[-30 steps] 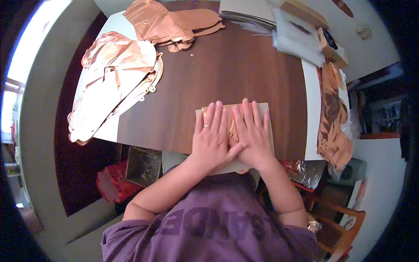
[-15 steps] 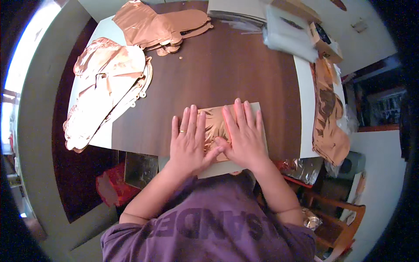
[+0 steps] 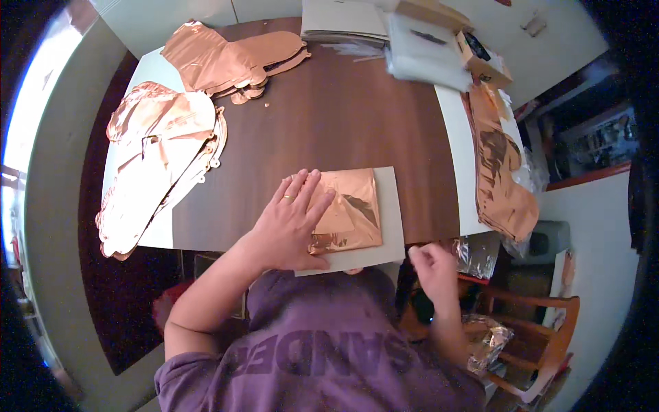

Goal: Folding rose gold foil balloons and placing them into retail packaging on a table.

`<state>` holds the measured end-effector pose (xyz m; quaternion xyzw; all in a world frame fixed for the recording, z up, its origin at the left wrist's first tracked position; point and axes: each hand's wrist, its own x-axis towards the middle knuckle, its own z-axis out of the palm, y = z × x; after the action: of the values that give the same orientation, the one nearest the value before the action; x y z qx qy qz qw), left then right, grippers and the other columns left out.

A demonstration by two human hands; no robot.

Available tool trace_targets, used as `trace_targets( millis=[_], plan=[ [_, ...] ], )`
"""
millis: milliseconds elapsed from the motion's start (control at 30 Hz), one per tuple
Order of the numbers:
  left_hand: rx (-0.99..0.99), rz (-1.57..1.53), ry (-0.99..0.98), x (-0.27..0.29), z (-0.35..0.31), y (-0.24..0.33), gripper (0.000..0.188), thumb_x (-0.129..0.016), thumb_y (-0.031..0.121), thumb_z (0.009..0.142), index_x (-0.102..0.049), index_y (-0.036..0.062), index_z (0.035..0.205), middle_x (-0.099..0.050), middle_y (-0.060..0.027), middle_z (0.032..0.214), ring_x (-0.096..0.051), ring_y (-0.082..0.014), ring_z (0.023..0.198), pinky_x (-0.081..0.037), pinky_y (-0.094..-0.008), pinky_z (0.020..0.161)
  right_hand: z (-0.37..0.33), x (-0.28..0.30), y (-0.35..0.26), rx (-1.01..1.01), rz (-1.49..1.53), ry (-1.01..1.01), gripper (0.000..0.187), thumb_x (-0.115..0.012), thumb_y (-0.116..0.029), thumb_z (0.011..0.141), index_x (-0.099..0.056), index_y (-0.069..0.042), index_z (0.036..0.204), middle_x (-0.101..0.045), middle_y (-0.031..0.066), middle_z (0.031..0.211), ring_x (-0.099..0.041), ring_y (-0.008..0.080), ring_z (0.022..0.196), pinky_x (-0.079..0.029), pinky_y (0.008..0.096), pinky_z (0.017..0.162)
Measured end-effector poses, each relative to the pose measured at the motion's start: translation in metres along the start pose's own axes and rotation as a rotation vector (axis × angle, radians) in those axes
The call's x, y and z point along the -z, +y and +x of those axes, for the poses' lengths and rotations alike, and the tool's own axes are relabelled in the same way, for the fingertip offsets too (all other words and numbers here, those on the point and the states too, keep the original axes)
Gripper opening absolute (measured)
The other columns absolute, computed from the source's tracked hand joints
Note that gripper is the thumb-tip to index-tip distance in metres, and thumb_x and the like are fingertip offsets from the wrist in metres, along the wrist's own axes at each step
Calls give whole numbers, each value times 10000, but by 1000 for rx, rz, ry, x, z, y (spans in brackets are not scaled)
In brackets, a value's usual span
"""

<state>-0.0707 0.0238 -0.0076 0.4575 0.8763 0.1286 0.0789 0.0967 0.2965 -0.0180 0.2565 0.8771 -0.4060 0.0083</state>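
A folded copper-coloured foil balloon (image 3: 357, 206) lies on a grey cardboard sheet (image 3: 392, 226) at the table's near edge. Across its left part rests my left hand (image 3: 292, 220), open and palm down, with a ring on one finger. The foil under that palm is hidden. My right hand (image 3: 436, 268) is off the table, just beyond the near right corner of the cardboard. Its fingers are curled in and slightly blurred, with nothing visible in them.
Flat copper foil balloons lie in piles at the left (image 3: 158, 151) and far left (image 3: 220, 58) of the brown table (image 3: 322, 123). Another pile (image 3: 504, 178) hangs at the right edge. Cardboard sheets (image 3: 343, 20) and clear plastic bags (image 3: 425, 55) sit at the back. A wooden chair (image 3: 542, 343) stands lower right.
My right hand has left the foil and moved right, past the table's near edge, its fingers curling. My left hand stays on the foil, now angled. The view has shifted slightly.
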Motion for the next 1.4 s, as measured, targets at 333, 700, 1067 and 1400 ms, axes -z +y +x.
trace_targets(
  millis=[333, 700, 1067, 1400],
  plan=[
    [-117, -83, -26, 10, -1, -14, 1069, -786, 442, 575, -325, 94, 1475, -288, -302, 1489, -269, -474, 1390, -212, -542, 1159, -1, 12, -11, -126, 592, -348, 221, -543, -93, 952, -594, 24, 1132, -676, 84, 898, -657, 168, 658, -580, 320, 575],
    [-191, -91, 9, -2, -8, -15, 1078, -750, 348, 558, -278, 111, 1497, -224, -311, 1512, -208, -483, 1412, -175, -543, 1173, 106, 95, 37, -85, 350, 75, 239, -553, -166, 952, -581, -15, 1135, -665, 77, 884, -627, 131, 635, -509, 250, 517],
    [-114, -172, 129, -4, -2, -26, 919, -626, 412, 635, -348, 65, 1439, -274, -292, 1498, -234, -497, 1394, -183, -583, 1153, 103, 0, -76, 391, -556, -515, 267, -685, -272, 808, -630, -11, 786, -658, 155, 688, -659, 316, 646, -529, 431, 625],
    [-232, 4, 241, -9, 12, -44, 732, -641, 486, 766, -486, 23, 1310, -433, -252, 1413, -385, -453, 1328, -285, -572, 1101, 171, -48, -83, 1045, -524, 91, 397, -621, -263, 878, -566, -67, 1219, -556, 139, 1330, -501, 330, 1245, -427, 471, 975]
  ],
)
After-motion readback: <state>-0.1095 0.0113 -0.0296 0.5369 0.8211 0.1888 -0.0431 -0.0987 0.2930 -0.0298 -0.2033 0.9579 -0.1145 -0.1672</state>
